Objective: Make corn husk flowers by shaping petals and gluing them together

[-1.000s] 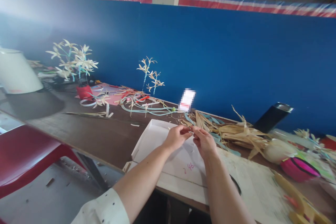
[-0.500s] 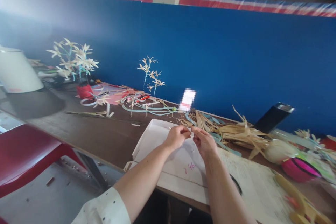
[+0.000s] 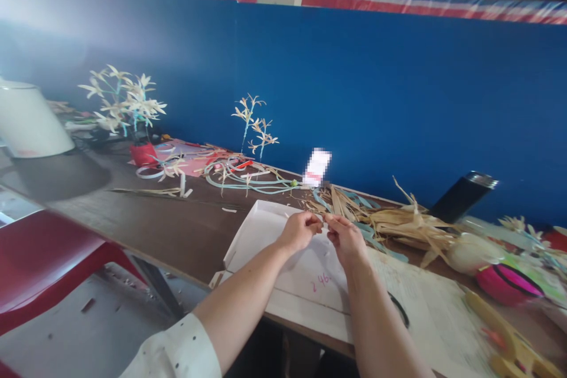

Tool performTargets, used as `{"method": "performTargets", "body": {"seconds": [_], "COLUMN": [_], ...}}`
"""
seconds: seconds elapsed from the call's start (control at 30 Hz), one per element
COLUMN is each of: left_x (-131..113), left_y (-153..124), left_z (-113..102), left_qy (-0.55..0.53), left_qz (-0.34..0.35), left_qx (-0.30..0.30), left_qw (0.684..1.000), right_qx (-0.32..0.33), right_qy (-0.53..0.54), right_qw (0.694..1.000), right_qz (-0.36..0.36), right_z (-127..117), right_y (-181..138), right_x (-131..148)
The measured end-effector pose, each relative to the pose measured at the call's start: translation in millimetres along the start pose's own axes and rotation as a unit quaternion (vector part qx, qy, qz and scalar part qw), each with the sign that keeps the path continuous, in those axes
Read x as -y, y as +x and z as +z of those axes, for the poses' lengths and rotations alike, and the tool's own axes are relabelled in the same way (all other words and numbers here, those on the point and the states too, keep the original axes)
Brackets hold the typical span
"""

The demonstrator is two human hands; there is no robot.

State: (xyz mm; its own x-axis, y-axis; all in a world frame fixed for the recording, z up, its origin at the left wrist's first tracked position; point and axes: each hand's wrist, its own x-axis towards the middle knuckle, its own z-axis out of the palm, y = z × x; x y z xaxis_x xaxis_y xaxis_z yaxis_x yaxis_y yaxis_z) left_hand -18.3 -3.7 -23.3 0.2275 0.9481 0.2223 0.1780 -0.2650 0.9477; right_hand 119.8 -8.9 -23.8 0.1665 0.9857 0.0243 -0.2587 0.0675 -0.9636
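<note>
My left hand (image 3: 302,230) and my right hand (image 3: 345,237) meet almost fingertip to fingertip above a white cardboard box lid (image 3: 261,230). Both are closed in a pinch. Whatever lies between the fingers is too small and too hidden to name. Handwritten pink figures mark the cardboard below my wrists. Just beyond my right hand lies a heap of dried corn husks (image 3: 407,227), with pale blue-green strips (image 3: 372,233) among them. Two husk flower stems (image 3: 254,121) stand upright at the back, near the blue partition.
A red pot of pale husk flowers (image 3: 144,155) and a white bucket-like container (image 3: 33,121) stand on the left. To the right are a black flask (image 3: 463,196), a pink pouch (image 3: 509,284) and a yellow tool (image 3: 509,336). A red chair (image 3: 48,260) sits at lower left.
Almost nothing differs. Both hands keep their pinch in the same place, with only a very slight shift of the fingers.
</note>
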Motion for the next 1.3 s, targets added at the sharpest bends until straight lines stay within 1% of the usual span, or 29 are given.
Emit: {"method": "performTargets", "body": {"seconds": [0.13,0.23,0.3,0.37,0.53,0.6,0.67,0.77,0.83,1.07,1.3], "left_x": [-2,-3,-4,-4,-6,-6,-5,-1,0,-2,-2], "left_y": [1,1,1,1,0,1,1,2,1,-1,-1], "left_z": [-1,-2,-2,-1,-1,-1,-1,-1,0,1,0], "left_qy": [-0.002,0.005,0.0,-0.012,-0.026,-0.023,-0.021,-0.016,-0.003,0.017,0.017], "left_qz": [-0.02,-0.019,-0.02,-0.022,-0.025,-0.026,-0.024,-0.016,-0.014,-0.017,-0.009], "left_qx": [-0.015,-0.028,-0.029,-0.023,-0.021,-0.021,-0.019,-0.016,-0.014,-0.001,0.006], "left_qw": [1.0,0.999,0.999,0.999,0.999,0.999,0.999,1.0,1.0,1.0,1.0], "right_qx": [0.027,0.059,0.059,0.032,-0.082,-0.094,-0.071,-0.007,0.021,0.022,0.004], "right_qy": [-0.027,0.014,0.048,0.062,0.054,0.057,0.057,0.062,0.054,-0.028,-0.033], "right_qw": [0.999,0.997,0.996,0.996,0.992,0.991,0.993,0.997,0.998,0.999,0.999], "right_qz": [0.016,0.037,0.053,0.061,0.077,0.079,0.07,0.047,0.032,-0.013,0.0], "right_z": [0,-1,-2,-4,-7,-7,-5,-2,1,1,-2], "right_y": [-2,-1,0,3,8,9,7,2,-1,-1,1], "right_x": [-1,1,2,1,-4,-4,-2,3,5,3,1]}}
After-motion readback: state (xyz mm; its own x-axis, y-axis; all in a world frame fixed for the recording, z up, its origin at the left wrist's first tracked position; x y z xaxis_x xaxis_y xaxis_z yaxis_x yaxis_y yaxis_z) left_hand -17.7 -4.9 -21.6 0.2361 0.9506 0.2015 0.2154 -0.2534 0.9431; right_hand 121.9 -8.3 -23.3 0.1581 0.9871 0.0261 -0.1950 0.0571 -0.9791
